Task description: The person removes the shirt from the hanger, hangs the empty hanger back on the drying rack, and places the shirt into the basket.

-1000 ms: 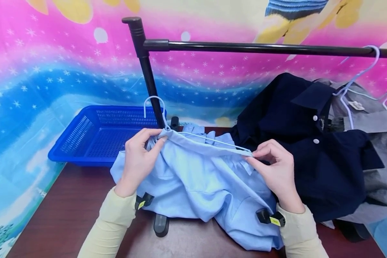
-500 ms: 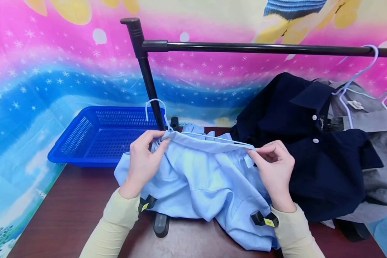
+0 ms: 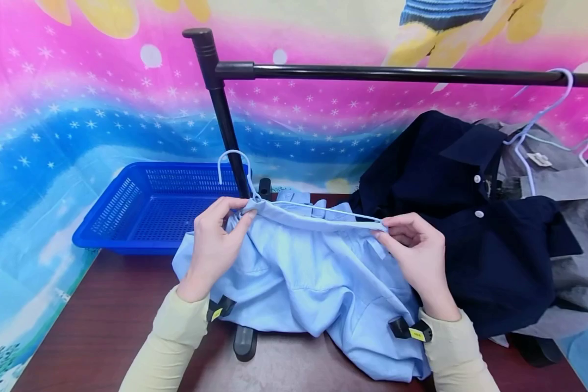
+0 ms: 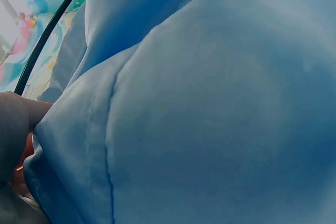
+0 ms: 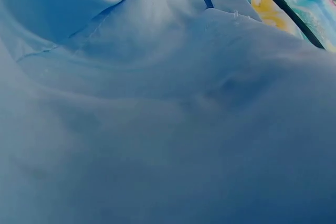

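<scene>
A light-blue garment (image 3: 299, 261) lies bunched on the table, with a band (image 3: 313, 222) along its upper edge and gathers near the right end. My left hand (image 3: 215, 247) pinches the band's left end between thumb and fingers. At the right end, my right hand (image 3: 418, 258) pinches the band's corner. A pale thin hanger (image 3: 333, 212) runs just behind the band, its hook standing up at the left. Close-up blue cloth (image 4: 199, 108) fills most of the left wrist view, with part of a hand at its left edge. Cloth (image 5: 173, 119) also fills the right wrist view, hiding that hand.
A black clothes rack (image 3: 372, 73) stands across the back. On its right, a navy shirt (image 3: 451, 218) and a grey garment (image 3: 580, 239) hang on pale hangers. A blue plastic basket (image 3: 157, 212) sits left of the post. One rack foot (image 3: 245, 343) extends over the table (image 3: 127, 288).
Both hands keep their pinch and shift only slightly. The right fingertips have moved a little up at the band's corner, and the band and hanger have shifted slightly with the hands.
</scene>
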